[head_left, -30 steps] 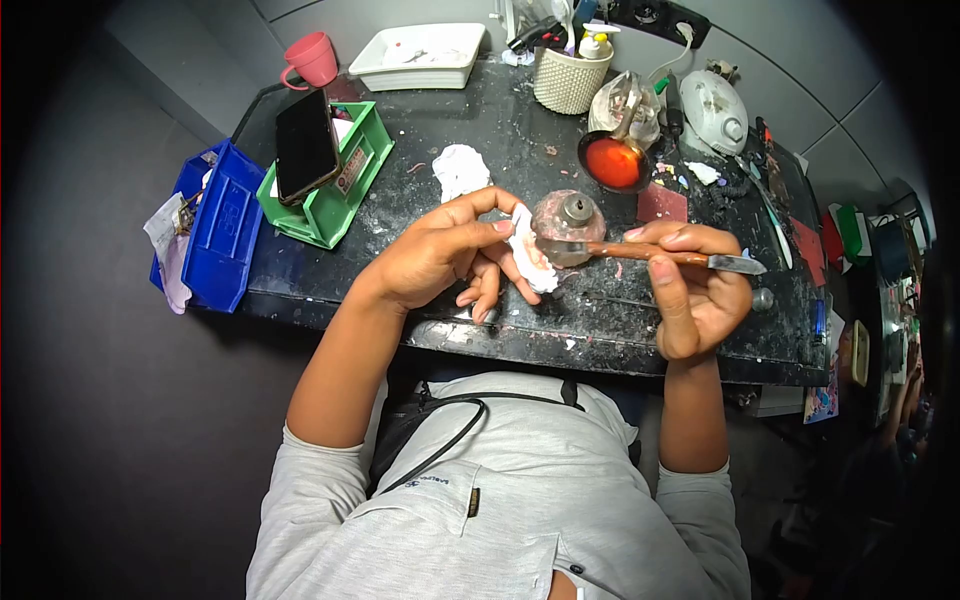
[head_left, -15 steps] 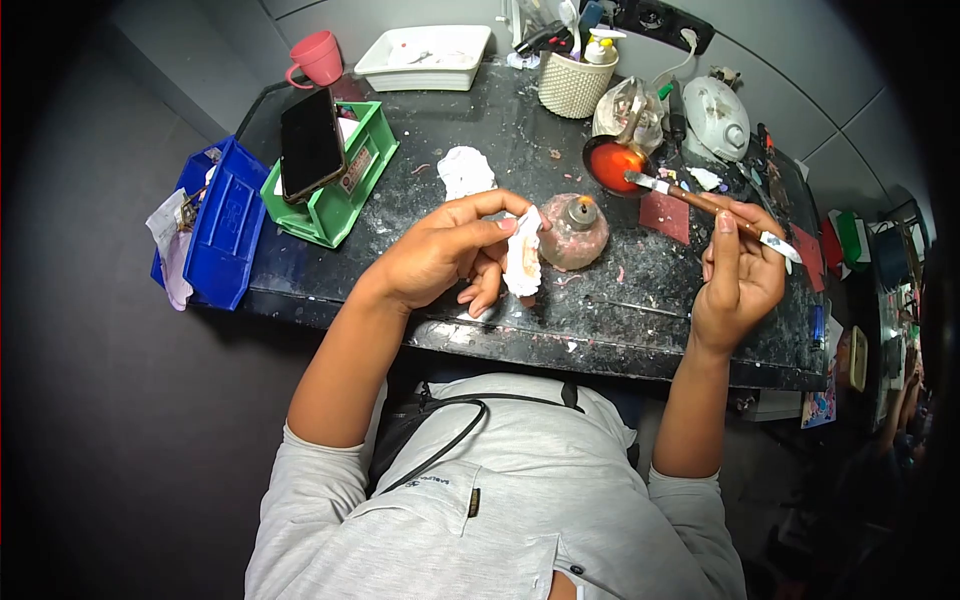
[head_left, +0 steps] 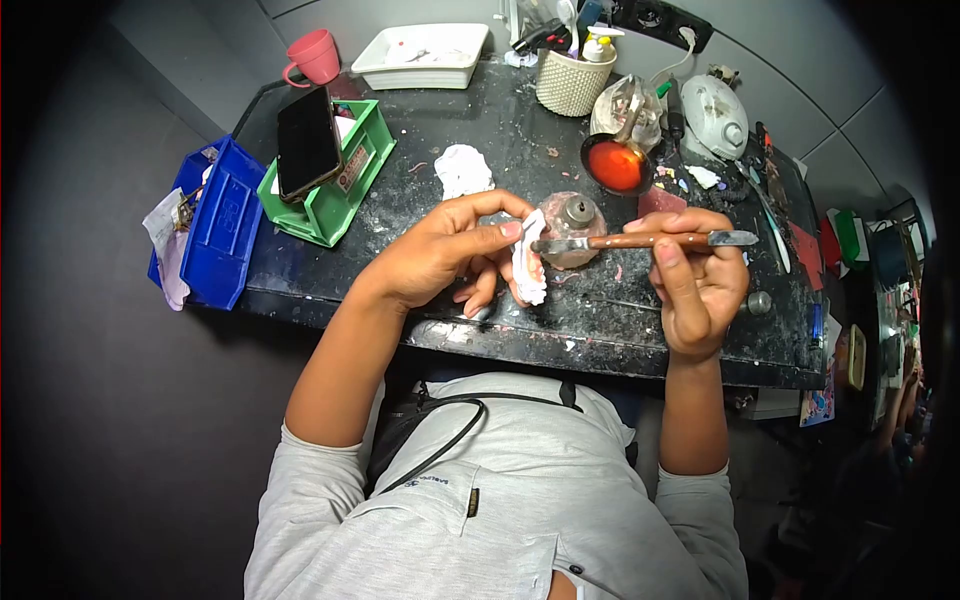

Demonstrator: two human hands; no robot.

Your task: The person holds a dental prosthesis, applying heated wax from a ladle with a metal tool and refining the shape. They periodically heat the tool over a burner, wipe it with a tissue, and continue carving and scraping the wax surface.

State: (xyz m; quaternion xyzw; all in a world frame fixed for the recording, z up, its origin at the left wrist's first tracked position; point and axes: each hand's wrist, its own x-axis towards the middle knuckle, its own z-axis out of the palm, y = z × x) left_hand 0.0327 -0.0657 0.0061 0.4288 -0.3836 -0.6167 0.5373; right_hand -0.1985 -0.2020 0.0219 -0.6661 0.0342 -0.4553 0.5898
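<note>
Now the knife (head_left: 640, 241) has swung from ladle (head_left: 616, 167) to white piece (head_left: 531, 262).

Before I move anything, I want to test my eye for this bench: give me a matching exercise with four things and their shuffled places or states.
Things
1. Phone
2. Brown-handled tool
3. Pink mug
4. Ladle

Places or states
A. Beside the white tray
B. Holding something glossy red
C. Resting on the green bin
D. In the right hand

Right pairs: 1-C, 2-D, 3-A, 4-B
</note>
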